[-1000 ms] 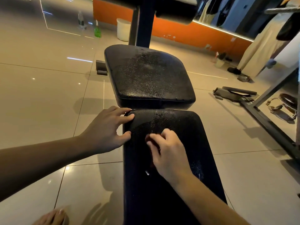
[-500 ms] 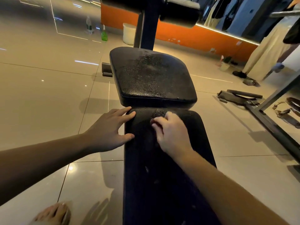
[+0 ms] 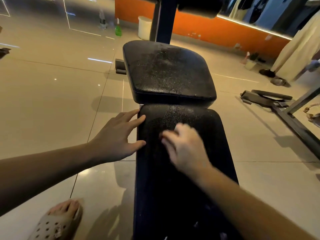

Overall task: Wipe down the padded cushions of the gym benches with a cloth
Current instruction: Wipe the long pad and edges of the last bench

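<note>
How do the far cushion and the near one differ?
The far cushion is short and broad; the near cushion is long and narrower. No hand touches the far cushion; the left hand and right hand touch the near cushion. Both are black, grainy padding.

This is a gym. Down the centre of the frame runs a weight bench with a short black cushion (image 3: 169, 71) and a long black cushion (image 3: 181, 170), both of pebbled vinyl. Behind them, at top centre, a dark upright post (image 3: 163, 19) carries a roller pad (image 3: 199, 6). At the right edge stand the steel frame (image 3: 297, 125) of another machine and strap handles (image 3: 311, 113). The glossy tiled floor (image 3: 52, 101) reflects ceiling lights, and an orange wall (image 3: 207, 30) with a light strip (image 3: 251, 26) crosses the top. A green spray bottle (image 3: 118, 29) and a white bucket (image 3: 144, 27) stand before it.
</note>
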Motion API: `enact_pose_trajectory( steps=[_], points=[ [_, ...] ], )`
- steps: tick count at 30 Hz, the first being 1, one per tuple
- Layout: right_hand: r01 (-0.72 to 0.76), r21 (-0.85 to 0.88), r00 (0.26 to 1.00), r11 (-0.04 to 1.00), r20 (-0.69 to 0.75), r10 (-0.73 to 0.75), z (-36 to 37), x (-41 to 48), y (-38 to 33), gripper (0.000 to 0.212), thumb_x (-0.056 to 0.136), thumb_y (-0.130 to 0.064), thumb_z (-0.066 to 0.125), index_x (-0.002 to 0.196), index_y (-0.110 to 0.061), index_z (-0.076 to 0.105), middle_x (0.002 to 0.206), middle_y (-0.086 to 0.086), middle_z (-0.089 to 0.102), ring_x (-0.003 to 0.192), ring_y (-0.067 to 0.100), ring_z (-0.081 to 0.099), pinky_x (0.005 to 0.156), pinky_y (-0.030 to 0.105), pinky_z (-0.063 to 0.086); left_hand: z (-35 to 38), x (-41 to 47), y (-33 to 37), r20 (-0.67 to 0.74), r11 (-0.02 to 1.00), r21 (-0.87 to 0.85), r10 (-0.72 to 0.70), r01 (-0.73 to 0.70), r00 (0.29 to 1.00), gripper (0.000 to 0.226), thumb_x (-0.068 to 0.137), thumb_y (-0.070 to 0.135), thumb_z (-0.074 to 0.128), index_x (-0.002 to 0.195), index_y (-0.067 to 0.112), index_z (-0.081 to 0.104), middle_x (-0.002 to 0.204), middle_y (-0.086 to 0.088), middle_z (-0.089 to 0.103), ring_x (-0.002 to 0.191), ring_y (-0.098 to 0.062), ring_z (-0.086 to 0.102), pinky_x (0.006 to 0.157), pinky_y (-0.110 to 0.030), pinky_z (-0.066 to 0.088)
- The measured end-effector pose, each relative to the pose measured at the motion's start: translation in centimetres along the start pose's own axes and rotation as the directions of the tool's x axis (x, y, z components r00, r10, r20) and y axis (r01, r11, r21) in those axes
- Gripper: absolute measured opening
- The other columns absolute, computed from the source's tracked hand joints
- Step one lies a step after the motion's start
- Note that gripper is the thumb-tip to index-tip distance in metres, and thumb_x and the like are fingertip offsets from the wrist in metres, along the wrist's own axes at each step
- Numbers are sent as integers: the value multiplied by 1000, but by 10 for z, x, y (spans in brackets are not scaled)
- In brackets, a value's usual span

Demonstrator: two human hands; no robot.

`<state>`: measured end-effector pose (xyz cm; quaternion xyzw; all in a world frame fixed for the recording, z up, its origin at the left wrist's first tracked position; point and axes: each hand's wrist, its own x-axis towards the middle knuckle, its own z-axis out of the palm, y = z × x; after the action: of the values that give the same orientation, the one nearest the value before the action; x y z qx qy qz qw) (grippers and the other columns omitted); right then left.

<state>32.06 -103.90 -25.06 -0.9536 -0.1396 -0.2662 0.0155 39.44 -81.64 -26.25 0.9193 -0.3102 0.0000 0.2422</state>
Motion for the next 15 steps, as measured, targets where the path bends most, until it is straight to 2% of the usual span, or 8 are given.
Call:
enact_pose_trajectory(
  steps=[1,3,5,7,10,12,13,15],
  points=[
    [-97,-28,994,995,-50,96,5,26,16,21,94,-29,62,103,-14,74,89,11,56,82,34,55,69,42,46,1,-2,0,7,1000,25,5,-5,1000,98,73,77,33,159,28,32,167,5,23,149,-16,22,119,-36,22],
    [-268,-46,963,962,-46,265,13,58,33,24,96,-29,62,108,-13,75,93,12,59,89,34,58,76,43,48,1,-5,1,10,998,64,7,-8,1000,98,75,77,30,159,28,31,167,4,24,150,-18,22,119,-37,23],
    [-341,-44,939,939,-54,339,15,52,17,22,95,-26,63,107,-11,75,93,12,58,89,34,58,76,43,48,1,-5,1,14,996,94,10,-11,1000,98,76,77,27,159,27,31,167,4,24,150,-18,23,118,-37,24],
    [-271,38,962,962,-34,272,5,8,-17,21,95,-24,63,109,-11,73,91,10,56,83,30,55,70,40,47,1,-6,2,12,995,99,1,-2,1000,99,74,78,25,160,27,30,168,4,23,150,-18,21,119,-37,24],
    [-19,149,990,989,140,-2,-21,-75,-63,24,97,-27,59,116,-15,67,93,2,53,81,18,47,68,30,43,2,-6,3,49,997,72,-25,22,998,106,70,82,27,162,29,22,170,5,14,151,-16,14,120,-36,20],
    [118,95,974,988,184,-134,-27,-77,-47,25,98,-31,55,115,-17,67,94,2,54,81,19,49,69,34,44,3,-9,5,76,997,78,-30,24,997,112,68,86,29,163,29,16,171,5,8,153,-18,12,122,-38,18],
    [118,25,979,993,163,-121,-21,-62,-31,24,97,-30,55,111,-16,69,91,5,55,80,23,51,68,38,44,4,-10,5,78,996,89,-24,17,997,113,68,87,29,163,29,14,171,4,7,153,-19,13,122,-39,19],
    [-38,-77,999,996,7,39,-8,-15,3,22,95,-29,59,103,-15,73,87,10,57,78,33,55,67,41,43,2,-11,5,76,990,140,-6,-4,997,112,69,88,27,163,26,17,171,2,10,153,-21,15,121,-41,22]
  ],
)
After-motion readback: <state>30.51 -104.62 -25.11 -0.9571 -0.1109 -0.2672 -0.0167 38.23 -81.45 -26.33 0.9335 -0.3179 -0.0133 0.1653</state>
